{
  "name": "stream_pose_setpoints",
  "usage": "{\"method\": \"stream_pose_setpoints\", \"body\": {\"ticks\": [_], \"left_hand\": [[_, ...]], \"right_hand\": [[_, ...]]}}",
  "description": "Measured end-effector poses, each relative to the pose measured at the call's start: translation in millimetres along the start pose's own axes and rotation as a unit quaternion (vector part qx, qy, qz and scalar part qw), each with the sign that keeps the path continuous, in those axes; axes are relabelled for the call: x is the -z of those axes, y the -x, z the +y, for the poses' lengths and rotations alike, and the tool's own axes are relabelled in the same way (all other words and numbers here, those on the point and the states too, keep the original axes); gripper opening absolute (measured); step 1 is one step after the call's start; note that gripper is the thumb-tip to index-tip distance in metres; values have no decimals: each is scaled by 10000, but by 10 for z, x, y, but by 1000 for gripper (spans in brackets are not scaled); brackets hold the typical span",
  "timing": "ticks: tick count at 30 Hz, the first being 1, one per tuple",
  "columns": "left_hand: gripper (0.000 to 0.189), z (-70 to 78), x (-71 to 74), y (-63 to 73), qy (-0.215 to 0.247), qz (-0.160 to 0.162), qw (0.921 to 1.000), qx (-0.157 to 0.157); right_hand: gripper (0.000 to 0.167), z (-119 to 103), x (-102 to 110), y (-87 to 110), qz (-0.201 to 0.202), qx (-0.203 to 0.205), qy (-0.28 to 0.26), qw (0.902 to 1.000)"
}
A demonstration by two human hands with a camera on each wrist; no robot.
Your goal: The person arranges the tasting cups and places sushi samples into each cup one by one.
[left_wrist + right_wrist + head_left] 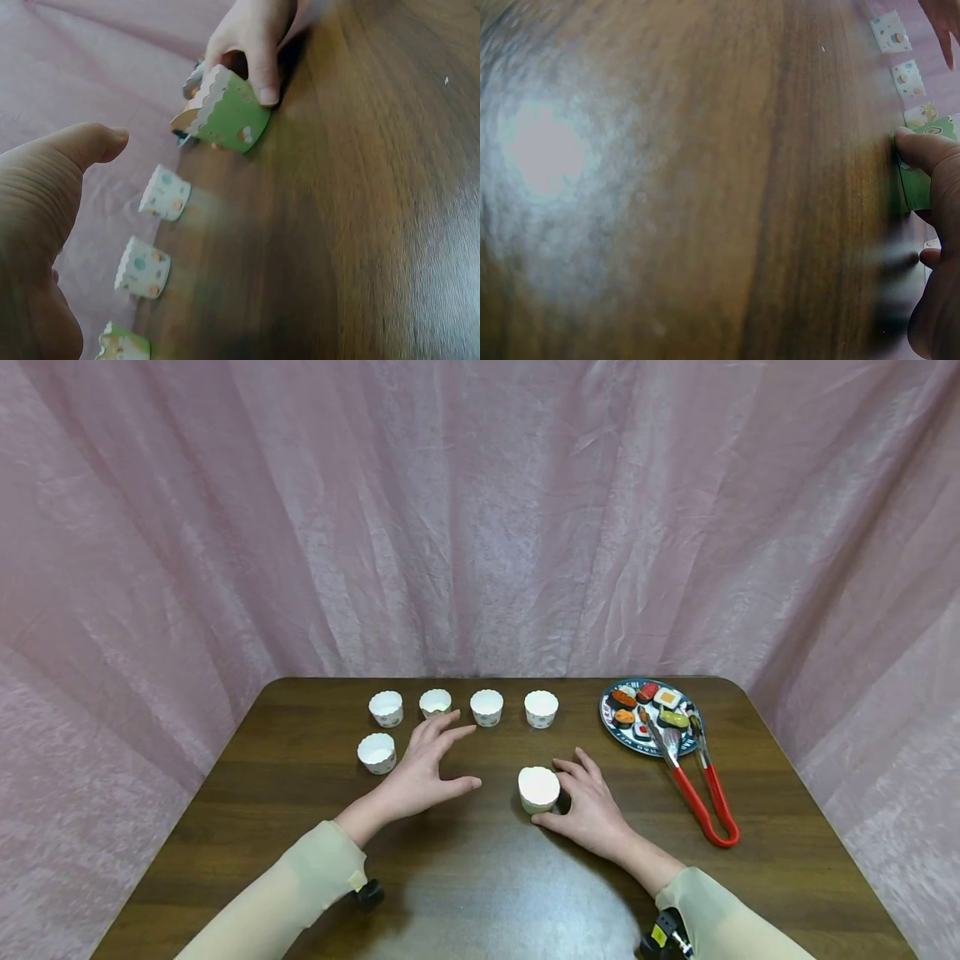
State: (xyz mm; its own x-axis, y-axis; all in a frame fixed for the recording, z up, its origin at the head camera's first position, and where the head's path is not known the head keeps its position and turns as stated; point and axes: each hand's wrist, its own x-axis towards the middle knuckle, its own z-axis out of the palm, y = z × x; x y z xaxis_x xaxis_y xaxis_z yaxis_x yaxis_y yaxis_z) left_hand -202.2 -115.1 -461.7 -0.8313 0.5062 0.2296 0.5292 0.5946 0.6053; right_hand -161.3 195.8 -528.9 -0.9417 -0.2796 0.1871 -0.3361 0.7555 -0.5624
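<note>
A green paper baking cup [538, 803] with a pale scalloped rim stands near the middle of the table. My right hand [592, 810] holds it from the right, thumb at its near side and fingers curved behind. In the left wrist view the thumb lies against the cup's green wall [236, 120]. My left hand [426, 774] hovers to the left with fingers spread and nothing in its grasp. Just beyond it stands a patterned paper cup [435, 702], and another paper cup [377, 753] sits left of its wrist.
More white-lined paper cups line the back of the table, including one at far left [386, 710], one mid-row [487, 708] and one further right [541, 710]. At back right, red-handled tongs [693, 802] rest over a patterned plate [621, 739] of sushi pieces. A pink curtain hangs behind.
</note>
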Motion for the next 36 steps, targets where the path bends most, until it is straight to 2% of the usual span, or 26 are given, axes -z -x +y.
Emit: {"method": "stream_pose_setpoints", "body": {"ticks": [13,20,29,36], "left_hand": [[73,146,-325,-203,80,-937,9956,-14],[67,163,-453,-299,78,-1095,9937,-208],[60,168,-499,-352,-62,-1384,9903,-146],[62,160,-525,-349,-33,-1335,9908,-232]], "right_hand": [[67,-13,15,-4,-49,-41,17,10000],[68,-6,7,1,-22,-21,28,10000],[65,-3,-7,-4,55,86,39,9999],[74,-32,-4,-2,-28,-304,-110,9995]]}}
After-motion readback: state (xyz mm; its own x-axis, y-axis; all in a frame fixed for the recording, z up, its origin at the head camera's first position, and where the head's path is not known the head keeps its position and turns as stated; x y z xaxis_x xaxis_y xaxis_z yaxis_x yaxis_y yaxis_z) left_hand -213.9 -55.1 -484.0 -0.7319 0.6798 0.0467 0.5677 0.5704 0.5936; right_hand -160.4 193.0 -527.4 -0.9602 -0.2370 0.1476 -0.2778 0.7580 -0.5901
